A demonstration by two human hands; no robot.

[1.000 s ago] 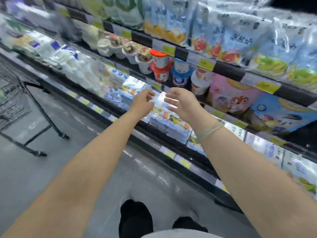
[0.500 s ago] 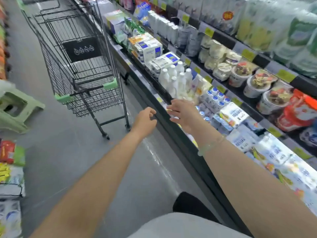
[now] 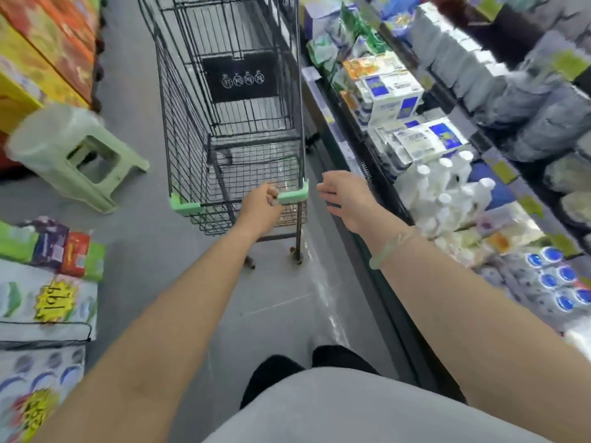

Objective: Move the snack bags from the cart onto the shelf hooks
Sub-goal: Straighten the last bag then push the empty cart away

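A black wire shopping cart with a green-capped handle stands in the aisle straight ahead. Its basket looks empty; I see no snack bags in it. My left hand is closed around the cart handle near its right end. Just right of the handle, beside the chiller's edge, my right hand hovers with its fingers spread and nothing in it. No shelf hooks are in sight.
An open chiller runs along the right with milk cartons, white bottles and blue-capped cups. A pale green stool stands left of the cart. Stacked packs and orange boxes line the left side.
My view swung left from the chiller shelves to the cart. My left hand reached the cart handle and closed on it. The right hand came away from the shelf, still holding nothing.
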